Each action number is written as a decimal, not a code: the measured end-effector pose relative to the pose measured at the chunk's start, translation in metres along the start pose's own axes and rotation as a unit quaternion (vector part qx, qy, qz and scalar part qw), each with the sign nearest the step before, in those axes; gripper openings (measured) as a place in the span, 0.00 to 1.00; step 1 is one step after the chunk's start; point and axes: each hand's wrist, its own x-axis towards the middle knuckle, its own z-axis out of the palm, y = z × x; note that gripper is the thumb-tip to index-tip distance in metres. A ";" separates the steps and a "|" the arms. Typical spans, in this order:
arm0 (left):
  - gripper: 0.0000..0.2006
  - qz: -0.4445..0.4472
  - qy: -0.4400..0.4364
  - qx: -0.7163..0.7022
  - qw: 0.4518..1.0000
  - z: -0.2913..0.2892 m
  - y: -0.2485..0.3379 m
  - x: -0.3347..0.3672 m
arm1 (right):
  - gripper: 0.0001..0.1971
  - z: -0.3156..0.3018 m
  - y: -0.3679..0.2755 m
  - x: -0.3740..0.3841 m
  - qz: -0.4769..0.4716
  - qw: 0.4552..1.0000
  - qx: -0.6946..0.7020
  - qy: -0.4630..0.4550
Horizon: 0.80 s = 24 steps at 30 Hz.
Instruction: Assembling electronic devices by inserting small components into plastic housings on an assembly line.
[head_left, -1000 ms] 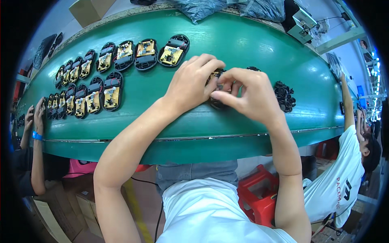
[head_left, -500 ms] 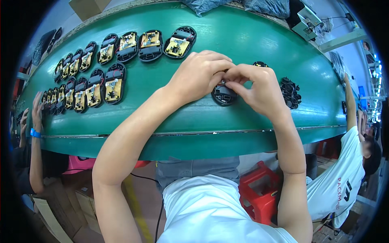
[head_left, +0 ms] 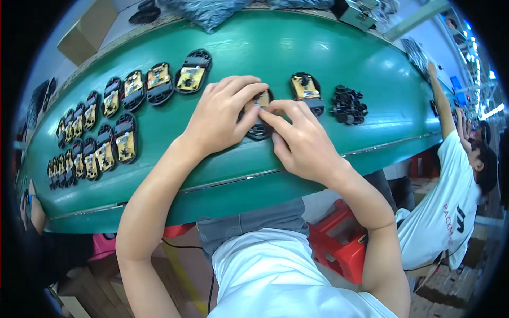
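An opened computer mouse base [head_left: 260,130], black with a yellow circuit board, lies on the green table between my hands, partly covered by fingers. My left hand [head_left: 225,111] closes around its left side, the thumb on the board. From the right, my right hand [head_left: 305,138] grips it, index fingertip pressed near the left thumb. Whether a small part sits under those fingertips is hidden. Just beyond my right hand is another opened mouse base [head_left: 306,87], its board facing up. A pile of small black parts [head_left: 348,105] sits farther right.
Two rows of opened mouse bases [head_left: 125,138] extend along the left of the green table [head_left: 265,42]. Plastic bags [head_left: 207,13] lie at its far edge. Co-workers are at both ends, one in a white shirt [head_left: 440,212]. A red stool [head_left: 339,241] stands below.
The view has turned, shifting the table's things. My hands have gone from a raised pinch over the mouse base to fingers pressed on its board. The mouse base behind my right hand is now uncovered.
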 end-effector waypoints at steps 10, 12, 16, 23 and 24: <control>0.23 0.079 0.002 0.026 0.997 0.012 0.012 0.032 | 0.13 -0.065 0.071 0.006 -0.010 1.000 -0.013 -0.005; 0.25 0.120 -0.053 0.068 0.989 0.020 0.021 0.044 | 0.16 -0.064 0.078 0.009 -0.082 0.993 -0.059 -0.068; 0.25 0.125 -0.115 0.097 0.981 0.031 0.019 0.056 | 0.14 -0.061 0.093 0.015 -0.116 0.983 -0.097 -0.107; 0.25 0.124 -0.078 0.091 0.985 0.038 0.018 0.047 | 0.05 -0.057 0.098 0.015 -0.078 0.995 0.004 -0.062; 0.25 0.122 -0.081 0.085 0.986 0.037 0.017 0.048 | 0.06 -0.056 0.097 0.016 -0.028 0.997 0.033 -0.063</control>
